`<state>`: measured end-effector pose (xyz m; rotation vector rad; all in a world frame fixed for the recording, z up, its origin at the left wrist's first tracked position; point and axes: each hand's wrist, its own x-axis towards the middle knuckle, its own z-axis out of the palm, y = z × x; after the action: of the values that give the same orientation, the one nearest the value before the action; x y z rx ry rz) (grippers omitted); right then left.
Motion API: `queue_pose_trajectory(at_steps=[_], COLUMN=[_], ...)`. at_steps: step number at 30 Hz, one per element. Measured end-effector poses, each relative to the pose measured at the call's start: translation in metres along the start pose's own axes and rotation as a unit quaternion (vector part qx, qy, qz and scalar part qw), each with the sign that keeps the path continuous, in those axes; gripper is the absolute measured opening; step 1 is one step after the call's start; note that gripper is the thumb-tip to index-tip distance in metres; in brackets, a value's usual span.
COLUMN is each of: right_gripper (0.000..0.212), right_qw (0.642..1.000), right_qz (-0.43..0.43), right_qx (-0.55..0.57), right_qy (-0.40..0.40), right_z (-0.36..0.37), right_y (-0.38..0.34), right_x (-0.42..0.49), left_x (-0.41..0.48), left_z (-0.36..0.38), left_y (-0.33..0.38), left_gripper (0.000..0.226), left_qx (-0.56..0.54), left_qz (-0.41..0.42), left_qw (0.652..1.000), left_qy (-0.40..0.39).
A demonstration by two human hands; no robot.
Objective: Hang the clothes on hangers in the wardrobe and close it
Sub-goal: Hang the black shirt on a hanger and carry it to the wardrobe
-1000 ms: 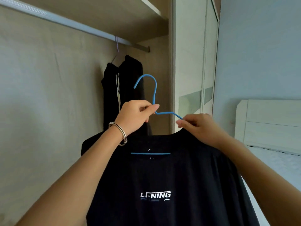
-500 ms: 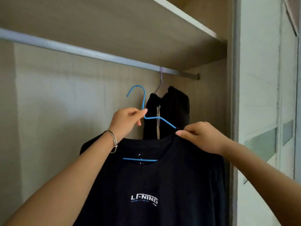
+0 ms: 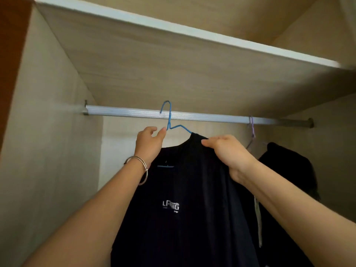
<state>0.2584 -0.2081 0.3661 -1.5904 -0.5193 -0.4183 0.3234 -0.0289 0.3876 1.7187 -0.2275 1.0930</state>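
The left hand (image 3: 149,144) has a narrow grip, thumb and fingers pinching the neck of the blue wire hanger (image 3: 169,120), whose hook arches over the wardrobe rail (image 3: 212,118). The right hand (image 3: 227,152) pinches the shoulder of the black T-shirt (image 3: 183,189) on that hanger. There are two hangers: the blue one and, further right, a lilac hanger (image 3: 251,132) carrying a second black garment (image 3: 289,166). One bangle (image 3: 143,168) circles the left wrist.
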Motion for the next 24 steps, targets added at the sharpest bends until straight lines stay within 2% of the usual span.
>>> queue_pose_trajectory(at_steps=[3,7,11,13,15,18,19,21,24], right_gripper=[0.020,0.015,0.019,0.025,0.019,0.013,0.012,0.021,0.027], right_qw=[0.999,0.997,0.992,0.988,0.985,0.975,0.970,0.961,0.957], right_qz=[-0.012,-0.022,0.010,0.030,0.031,0.020,0.017,0.006,-0.015], right_qx=[0.047,0.042,0.049,0.028,0.010,0.030,0.038,0.047,0.055], right_qy=[-0.006,-0.054,-0.114,-0.146,-0.170,-0.217,-0.238,-0.274,-0.284], right_z=[0.026,0.076,0.106,0.115,0.123,0.133,0.135,0.138,0.140], right_y=[-0.016,-0.019,0.002,0.013,0.018,0.014,0.012,0.009,0.010], right_x=[0.027,0.046,0.041,0.034,0.025,0.014,0.010,0.005,-0.001], left_x=[-0.007,-0.033,-0.060,-0.073,-0.083,-0.092,-0.096,-0.105,-0.136], left_z=[-0.014,-0.025,-0.039,-0.046,-0.052,-0.063,-0.068,-0.081,-0.097], left_y=[0.003,-0.010,-0.031,-0.041,-0.051,-0.051,-0.045,-0.041,-0.037], left_gripper=[0.039,0.029,0.019,0.025,0.030,0.026,0.031,0.038,0.042], left_qx=[0.023,0.026,-0.021,-0.015,-0.007,-0.035,-0.045,-0.062,-0.124], left_qz=[0.022,0.010,-0.048,-0.075,-0.085,-0.079,-0.087,-0.112,-0.121], left_qw=[0.999,0.997,0.998,0.997,0.996,0.996,0.995,0.992,0.984], left_qy=[-0.018,-0.073,-0.047,-0.034,-0.023,-0.011,0.004,0.019,-0.041])
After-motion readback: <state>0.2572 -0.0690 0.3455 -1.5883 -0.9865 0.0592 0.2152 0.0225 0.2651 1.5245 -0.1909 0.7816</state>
